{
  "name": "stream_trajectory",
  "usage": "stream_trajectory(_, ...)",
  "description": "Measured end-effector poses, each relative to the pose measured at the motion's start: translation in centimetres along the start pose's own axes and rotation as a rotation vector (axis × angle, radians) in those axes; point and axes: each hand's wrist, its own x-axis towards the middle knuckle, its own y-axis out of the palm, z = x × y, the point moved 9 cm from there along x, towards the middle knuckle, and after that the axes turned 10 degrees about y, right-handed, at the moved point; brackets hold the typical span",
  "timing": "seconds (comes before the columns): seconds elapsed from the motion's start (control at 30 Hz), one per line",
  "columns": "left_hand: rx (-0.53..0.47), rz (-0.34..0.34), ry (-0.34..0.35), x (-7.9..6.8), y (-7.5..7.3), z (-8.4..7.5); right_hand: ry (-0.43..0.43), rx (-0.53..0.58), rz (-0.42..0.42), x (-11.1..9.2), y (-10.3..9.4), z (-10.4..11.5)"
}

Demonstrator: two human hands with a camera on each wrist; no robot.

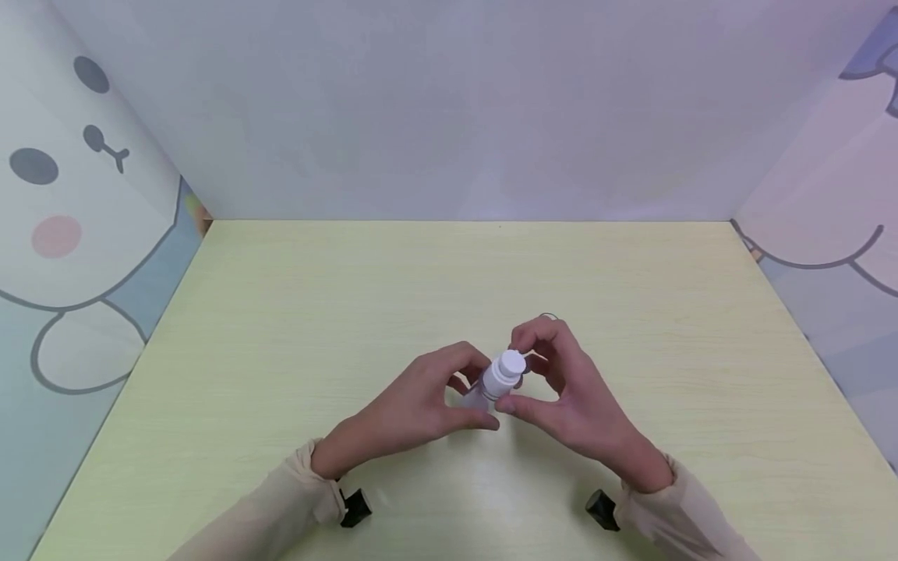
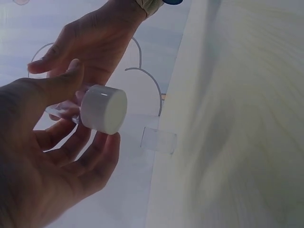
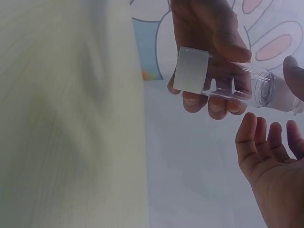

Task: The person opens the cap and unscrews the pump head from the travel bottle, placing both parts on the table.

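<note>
My left hand (image 1: pixel 414 401) grips a small clear bottle (image 3: pixel 227 80) round its body, thumb on one side and fingers on the other. The bottle is held tilted above the table, its white base (image 2: pixel 102 109) facing the tabletop. Its white top (image 1: pixel 507 370) leans toward my right hand (image 1: pixel 571 389). That hand is spread loosely about the white collar (image 3: pixel 282 95), thumb at one side; in the right wrist view its fingers lie just below the bottle, with a gap showing. A small clear cap (image 2: pixel 159 140) stands on the table, mostly hidden behind the right hand in the head view.
The pale wooden table (image 1: pixel 316 296) runs back to a plain light wall (image 1: pixel 456 109). Panels with cartoon animals stand along the left (image 1: pixel 105 234) and right sides. A small black device (image 1: pixel 356 508) sits at the left cuff, and another (image 1: pixel 602 510) at the right cuff.
</note>
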Motion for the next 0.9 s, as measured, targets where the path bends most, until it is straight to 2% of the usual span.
stream_trajectory(0.13, 0.064, -0.019, -0.008, 0.0, -0.1, -0.1, 0.047, 0.024, -0.003, 0.0, 0.2, -0.4)
stream_trajectory(0.3, 0.111, -0.026, 0.017, 0.1, -0.2, -0.3, 0.037, 0.034, 0.009, 0.0, 0.3, -0.3)
stream_trajectory(0.37, 0.11, -0.024, 0.029, 0.1, -0.3, -0.3, 0.019, 0.038, 0.019, 0.0, 0.3, -0.1)
stream_trajectory(0.67, 0.042, 0.024, 0.061, 0.2, -0.7, -0.2, -0.165, 0.088, 0.106, -0.1, 0.8, 1.0)
stream_trajectory(0.8, 0.024, 0.026, 0.054, 0.3, -0.8, 0.1, -0.178, 0.072, 0.123, -0.1, 0.9, 1.1)
stream_trajectory(0.9, 0.023, 0.011, 0.042, 0.2, -0.9, 0.2, -0.155, 0.057, 0.121, -0.1, 0.9, 1.0)
